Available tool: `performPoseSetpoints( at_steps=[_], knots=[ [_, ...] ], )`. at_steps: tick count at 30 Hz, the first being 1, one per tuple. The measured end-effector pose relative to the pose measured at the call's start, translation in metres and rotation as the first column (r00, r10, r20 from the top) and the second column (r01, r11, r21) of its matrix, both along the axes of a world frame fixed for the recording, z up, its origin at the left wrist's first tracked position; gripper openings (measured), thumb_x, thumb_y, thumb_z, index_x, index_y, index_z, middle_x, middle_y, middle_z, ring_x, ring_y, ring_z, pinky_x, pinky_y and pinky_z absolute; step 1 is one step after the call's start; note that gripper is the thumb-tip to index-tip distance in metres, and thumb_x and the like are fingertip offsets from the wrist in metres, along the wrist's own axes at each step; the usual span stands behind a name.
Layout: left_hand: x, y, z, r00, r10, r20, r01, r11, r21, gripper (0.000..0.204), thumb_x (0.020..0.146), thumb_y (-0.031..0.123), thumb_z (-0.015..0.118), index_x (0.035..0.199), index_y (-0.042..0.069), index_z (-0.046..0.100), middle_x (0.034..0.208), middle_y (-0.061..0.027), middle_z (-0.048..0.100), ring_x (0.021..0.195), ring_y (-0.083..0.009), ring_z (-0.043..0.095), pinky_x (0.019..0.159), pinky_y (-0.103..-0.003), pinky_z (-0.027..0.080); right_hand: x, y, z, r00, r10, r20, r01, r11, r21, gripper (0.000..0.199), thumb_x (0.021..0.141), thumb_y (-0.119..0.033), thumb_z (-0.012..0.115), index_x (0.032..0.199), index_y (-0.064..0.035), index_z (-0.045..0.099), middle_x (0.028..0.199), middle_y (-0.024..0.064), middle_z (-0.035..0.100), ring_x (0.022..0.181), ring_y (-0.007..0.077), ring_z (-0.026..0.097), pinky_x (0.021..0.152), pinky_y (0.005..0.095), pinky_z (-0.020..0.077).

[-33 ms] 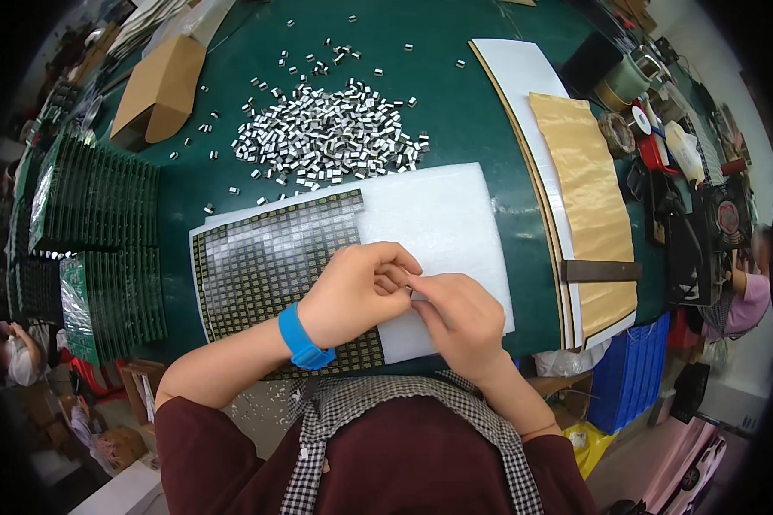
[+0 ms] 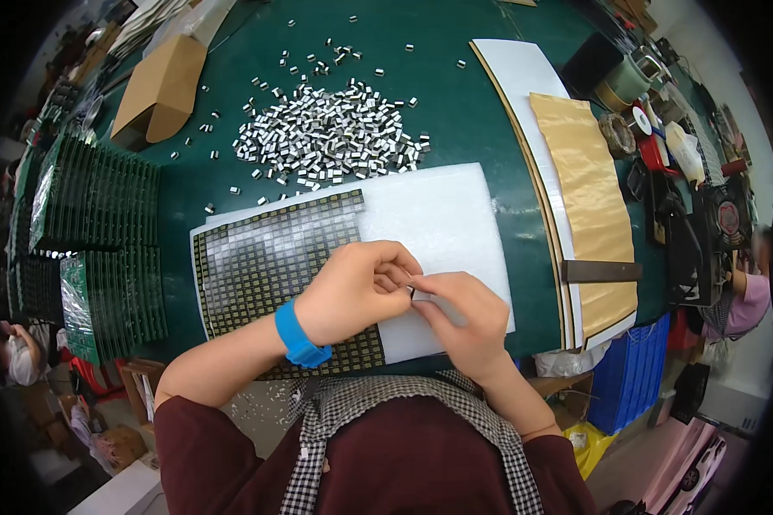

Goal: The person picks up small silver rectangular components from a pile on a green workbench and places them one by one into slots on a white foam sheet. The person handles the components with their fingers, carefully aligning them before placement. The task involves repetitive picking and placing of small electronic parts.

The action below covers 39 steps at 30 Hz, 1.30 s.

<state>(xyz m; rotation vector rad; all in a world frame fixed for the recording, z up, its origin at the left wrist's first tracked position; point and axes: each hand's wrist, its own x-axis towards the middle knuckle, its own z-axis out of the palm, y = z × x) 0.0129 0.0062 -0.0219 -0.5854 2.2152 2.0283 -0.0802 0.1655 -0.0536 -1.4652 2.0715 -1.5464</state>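
Note:
My left hand (image 2: 356, 287), with a blue band at its wrist, is closed with its fingers curled in. Its thumb and index finger meet the fingertips of my right hand (image 2: 465, 319), which is pinched. Between the fingertips shows a small silver-and-dark part (image 2: 412, 293), mostly hidden. Both hands hover over a white foam sheet (image 2: 429, 215). A sheet of dark labels (image 2: 270, 249) with yellowish marks in a grid lies on the foam's left side, partly under my left forearm. Behind the foam is a heap of small silver metal parts (image 2: 322, 133), with several strays around it.
Stacked green circuit boards (image 2: 94, 197) stand at the left, near a folded cardboard piece (image 2: 159, 90). To the right lie white boards (image 2: 524, 73) with tan paper (image 2: 580, 172) and a dark bar (image 2: 601, 271) on top. Tools and a green cup (image 2: 631, 81) crowd the far right.
The fingers of my right hand have shifted slightly, and more of the small part shows between the fingertips. My left hand stays almost in place.

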Motion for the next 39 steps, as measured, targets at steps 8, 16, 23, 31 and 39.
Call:
performPoseSetpoints(
  at_steps=[8, 16, 23, 31, 39],
  knots=[
    [-0.021, -0.056, -0.014, 0.923, -0.035, -0.384, -0.342, 0.388, -0.856, 0.024, 0.073, 0.000, 0.060, 0.097, 0.001, 0.064, 0.096, -0.0120, 0.063, 0.088, -0.0266, 0.062, 0.075, -0.031, 0.051, -0.007, 0.003, -0.006, 0.651, -0.010, 0.759, 0.043, 0.999, -0.024, 0.024, 0.081, 0.005, 0.065, 0.105, 0.0043, 0.063, 0.104, 0.0116, 0.064, 0.095, 0.0165, 0.062, 0.084, 0.0267, 0.0516],
    [-0.023, -0.013, -0.035, 0.977, -0.076, 0.199, 0.162, -0.343, -0.925, 0.008, 0.066, 0.004, 0.059, 0.074, 0.003, 0.059, 0.075, -0.0065, 0.054, 0.074, -0.0198, 0.057, 0.058, -0.026, 0.050, -0.011, 0.003, -0.011, 0.672, -0.010, 0.741, 0.051, 0.998, -0.033, 0.019, 0.081, 0.005, 0.066, 0.100, 0.0045, 0.065, 0.103, 0.0112, 0.063, 0.094, 0.0156, 0.062, 0.084, 0.0259, 0.0509],
    [-0.035, -0.003, -0.050, 0.995, -0.074, 0.067, 0.024, -0.474, -0.880, 0.005, 0.064, 0.005, 0.059, 0.063, 0.001, 0.062, 0.070, -0.0118, 0.056, 0.066, -0.0213, 0.054, 0.056, -0.027, 0.048, -0.009, 0.003, -0.010, 0.673, -0.005, 0.740, 0.037, 0.999, -0.028, 0.020, 0.081, 0.007, 0.065, 0.100, 0.0049, 0.065, 0.102, 0.0107, 0.062, 0.094, 0.0157, 0.061, 0.085, 0.0266, 0.0508],
    [-0.020, -0.017, -0.023, 0.992, -0.103, -0.069, -0.080, -0.115, -0.990, 0.011, 0.065, 0.003, 0.059, 0.075, 0.001, 0.063, 0.075, -0.0075, 0.055, 0.073, -0.0208, 0.057, 0.057, -0.029, 0.050, -0.009, 0.003, -0.009, 0.737, -0.005, 0.676, 0.061, 0.996, -0.059, 0.024, 0.080, 0.005, 0.065, 0.104, 0.0031, 0.064, 0.104, 0.0109, 0.061, 0.096, 0.0168, 0.061, 0.085, 0.0275, 0.0512],
    [-0.005, -0.013, -0.011, 0.990, 0.139, 0.033, -0.139, 0.885, 0.445, 0.017, 0.083, 0.002, 0.067, 0.098, -0.006, 0.065, 0.089, -0.0128, 0.068, 0.081, -0.0176, 0.068, 0.075, -0.025, 0.055, -0.002, 0.003, -0.007, 0.971, -0.097, 0.220, 0.119, 0.989, -0.085, 0.031, 0.075, 0.004, 0.069, 0.105, -0.0016, 0.064, 0.095, 0.0112, 0.067, 0.088, 0.0207, 0.065, 0.077, 0.0295, 0.0514]
  ],
)
